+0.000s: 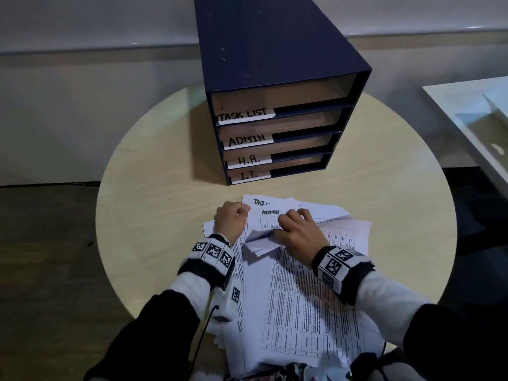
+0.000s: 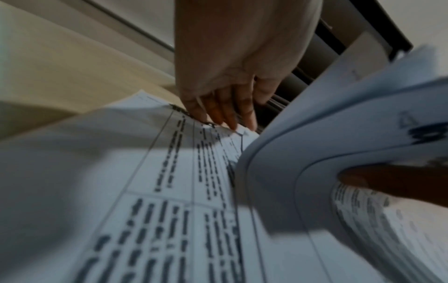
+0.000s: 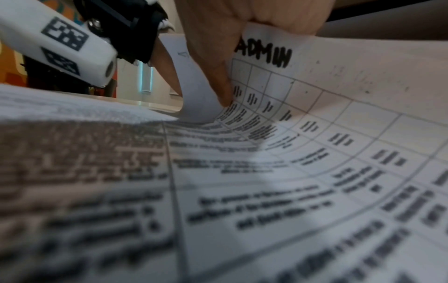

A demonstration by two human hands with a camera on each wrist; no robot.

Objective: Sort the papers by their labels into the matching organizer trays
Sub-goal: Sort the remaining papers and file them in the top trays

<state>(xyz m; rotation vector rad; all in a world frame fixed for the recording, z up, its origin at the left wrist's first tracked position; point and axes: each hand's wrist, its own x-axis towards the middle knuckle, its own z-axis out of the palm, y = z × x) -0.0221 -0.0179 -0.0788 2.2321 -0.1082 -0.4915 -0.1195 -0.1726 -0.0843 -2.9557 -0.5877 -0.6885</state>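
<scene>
A dark blue organizer (image 1: 275, 56) stands at the back of the round table, its trays labelled TASK LIST (image 1: 244, 115), ADMIN (image 1: 246, 139), H.R. (image 1: 248, 160) and I.T. (image 1: 248, 176). In front lies a loose pile of printed papers (image 1: 302, 312). My right hand (image 1: 288, 220) grips a few upper sheets (image 1: 261, 240) and curls them back toward me, which uncovers a sheet marked ADMIN (image 1: 270, 212) (image 3: 264, 55); behind it peeks one marked TASK. The curled sheets (image 3: 194, 86) sit pinched under my thumb. My left hand (image 1: 233, 214) presses its fingertips (image 2: 225, 114) on the pile's far left edge.
The light wooden table (image 1: 154, 188) has bare surface left and right of the pile. A white counter (image 1: 467, 111) juts in at the right, apart from the table. A grey wall runs behind. Black cables hang from both wrists near the table's front edge.
</scene>
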